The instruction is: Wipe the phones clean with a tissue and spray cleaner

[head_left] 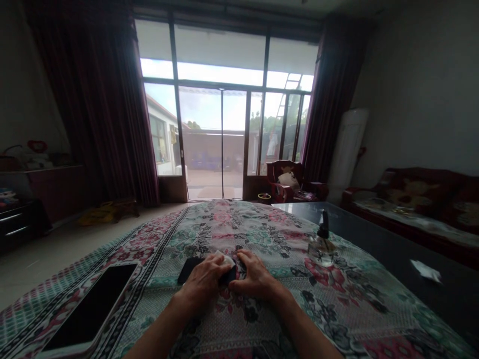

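Note:
A small black phone-like slab [188,269] lies on the flowered cloth [224,224] in front of me. My left hand [204,281] rests on it with fingers curled, pressing a small white wipe or tissue [225,259] against it. My right hand [254,279] is closed at the slab's right end, fingers bent round its edge. Both forearms reach in from the bottom of the view.
A large dark tablet [92,309] lies at the lower left of the cloth. A clear spray bottle [322,244] stands to the right. A crumpled white tissue [424,270] sits on the dark glass table [392,249]. Sofa right, glass doors ahead.

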Demonstrator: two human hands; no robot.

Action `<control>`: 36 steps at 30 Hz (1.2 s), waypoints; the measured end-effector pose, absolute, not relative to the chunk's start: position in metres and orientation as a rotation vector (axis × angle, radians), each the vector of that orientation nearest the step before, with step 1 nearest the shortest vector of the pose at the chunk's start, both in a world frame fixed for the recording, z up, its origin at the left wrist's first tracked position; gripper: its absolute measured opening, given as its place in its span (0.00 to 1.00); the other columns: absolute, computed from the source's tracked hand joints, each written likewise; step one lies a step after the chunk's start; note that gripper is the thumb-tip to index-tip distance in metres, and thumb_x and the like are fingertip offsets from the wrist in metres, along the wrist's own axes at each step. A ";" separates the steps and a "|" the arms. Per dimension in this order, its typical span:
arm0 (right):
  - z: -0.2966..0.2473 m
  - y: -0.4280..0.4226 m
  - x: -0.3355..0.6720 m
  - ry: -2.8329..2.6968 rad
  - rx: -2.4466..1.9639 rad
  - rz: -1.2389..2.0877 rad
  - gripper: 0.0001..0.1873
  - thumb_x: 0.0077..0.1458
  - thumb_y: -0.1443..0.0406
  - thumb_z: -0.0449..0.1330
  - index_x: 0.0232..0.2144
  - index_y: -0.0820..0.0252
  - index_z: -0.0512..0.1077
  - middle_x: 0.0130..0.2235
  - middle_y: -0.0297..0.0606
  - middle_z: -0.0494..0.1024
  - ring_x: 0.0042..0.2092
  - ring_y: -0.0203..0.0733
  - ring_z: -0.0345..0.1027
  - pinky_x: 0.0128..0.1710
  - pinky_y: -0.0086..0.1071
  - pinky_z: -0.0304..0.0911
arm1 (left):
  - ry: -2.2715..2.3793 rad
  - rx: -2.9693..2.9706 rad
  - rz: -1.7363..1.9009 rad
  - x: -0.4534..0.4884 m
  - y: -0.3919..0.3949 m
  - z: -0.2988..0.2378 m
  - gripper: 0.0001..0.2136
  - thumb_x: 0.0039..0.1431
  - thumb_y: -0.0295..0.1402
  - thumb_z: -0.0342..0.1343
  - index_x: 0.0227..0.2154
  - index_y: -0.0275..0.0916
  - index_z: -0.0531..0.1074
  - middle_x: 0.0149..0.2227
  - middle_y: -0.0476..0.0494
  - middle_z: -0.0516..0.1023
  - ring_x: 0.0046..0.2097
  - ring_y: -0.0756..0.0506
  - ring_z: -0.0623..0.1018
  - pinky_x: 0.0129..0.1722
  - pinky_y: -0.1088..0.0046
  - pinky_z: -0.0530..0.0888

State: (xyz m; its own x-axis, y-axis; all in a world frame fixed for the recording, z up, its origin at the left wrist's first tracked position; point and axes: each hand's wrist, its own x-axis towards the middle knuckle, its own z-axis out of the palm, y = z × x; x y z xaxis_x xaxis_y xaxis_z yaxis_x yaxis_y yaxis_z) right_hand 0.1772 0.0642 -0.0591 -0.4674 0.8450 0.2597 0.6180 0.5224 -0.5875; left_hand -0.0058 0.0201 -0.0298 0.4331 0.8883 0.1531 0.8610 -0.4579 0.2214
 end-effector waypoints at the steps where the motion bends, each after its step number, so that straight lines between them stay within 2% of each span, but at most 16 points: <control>1: -0.058 0.064 0.177 -2.241 -1.186 0.573 0.42 0.34 0.56 0.67 0.54 0.61 0.65 0.58 0.47 0.63 0.60 0.54 0.54 0.60 0.42 0.48 | 1.552 2.570 0.369 -0.006 0.017 -0.027 0.15 0.55 0.35 0.55 0.46 0.49 0.72 0.47 0.45 0.72 0.51 0.40 0.69 0.48 0.70 0.66; 4: -0.053 0.062 0.177 -2.261 -1.196 0.591 0.42 0.34 0.56 0.68 0.54 0.60 0.65 0.59 0.47 0.62 0.61 0.54 0.53 0.60 0.43 0.47 | 1.512 2.598 0.339 -0.007 0.010 -0.019 0.09 0.58 0.34 0.51 0.38 0.47 0.76 0.41 0.45 0.74 0.46 0.42 0.71 0.43 0.71 0.66; 8: -0.048 0.058 0.177 -2.277 -1.208 0.616 0.41 0.34 0.58 0.67 0.54 0.59 0.66 0.59 0.47 0.62 0.61 0.55 0.52 0.60 0.43 0.47 | 1.449 2.626 0.291 -0.011 0.007 -0.014 0.11 0.60 0.32 0.48 0.29 0.44 0.76 0.37 0.47 0.74 0.41 0.44 0.72 0.39 0.74 0.66; 10: -0.048 0.058 0.177 -2.271 -1.196 0.611 0.40 0.35 0.59 0.67 0.54 0.59 0.66 0.59 0.47 0.63 0.60 0.54 0.53 0.60 0.43 0.47 | 1.454 2.614 0.311 -0.012 0.011 -0.016 0.11 0.60 0.32 0.49 0.31 0.45 0.76 0.38 0.48 0.75 0.42 0.45 0.73 0.40 0.74 0.66; 13: -0.048 0.058 0.177 -2.269 -1.179 0.603 0.39 0.34 0.58 0.67 0.52 0.60 0.67 0.58 0.46 0.63 0.60 0.55 0.54 0.60 0.43 0.48 | 1.531 2.569 0.390 -0.010 0.018 -0.025 0.10 0.58 0.34 0.51 0.38 0.48 0.76 0.42 0.47 0.74 0.46 0.43 0.72 0.44 0.72 0.66; 16: -0.050 0.058 0.177 -2.264 -1.167 0.596 0.38 0.34 0.58 0.67 0.51 0.61 0.68 0.57 0.45 0.64 0.59 0.55 0.55 0.59 0.43 0.49 | 1.621 2.530 0.471 -0.006 0.025 -0.036 0.16 0.58 0.32 0.51 0.48 0.49 0.72 0.51 0.45 0.71 0.54 0.41 0.67 0.50 0.70 0.65; 19: -0.051 0.059 0.177 -2.267 -1.153 0.589 0.37 0.35 0.58 0.67 0.50 0.61 0.68 0.56 0.45 0.65 0.58 0.54 0.55 0.59 0.42 0.48 | 1.672 2.509 0.487 -0.004 0.029 -0.041 0.19 0.59 0.30 0.49 0.52 0.49 0.69 0.55 0.45 0.68 0.58 0.41 0.64 0.55 0.69 0.63; 25: -0.051 0.059 0.177 -2.273 -1.143 0.574 0.36 0.35 0.58 0.67 0.50 0.58 0.68 0.56 0.43 0.65 0.58 0.53 0.56 0.59 0.42 0.49 | 1.605 2.553 0.476 -0.003 0.026 -0.037 0.17 0.60 0.29 0.49 0.50 0.49 0.70 0.53 0.46 0.70 0.55 0.42 0.66 0.54 0.70 0.63; 36: -0.052 0.060 0.178 -2.311 -1.156 0.572 0.40 0.35 0.57 0.68 0.53 0.60 0.66 0.58 0.44 0.63 0.60 0.54 0.53 0.60 0.41 0.46 | 1.503 2.581 0.462 -0.014 0.011 -0.031 0.11 0.61 0.35 0.50 0.44 0.50 0.74 0.44 0.47 0.74 0.48 0.43 0.70 0.48 0.73 0.66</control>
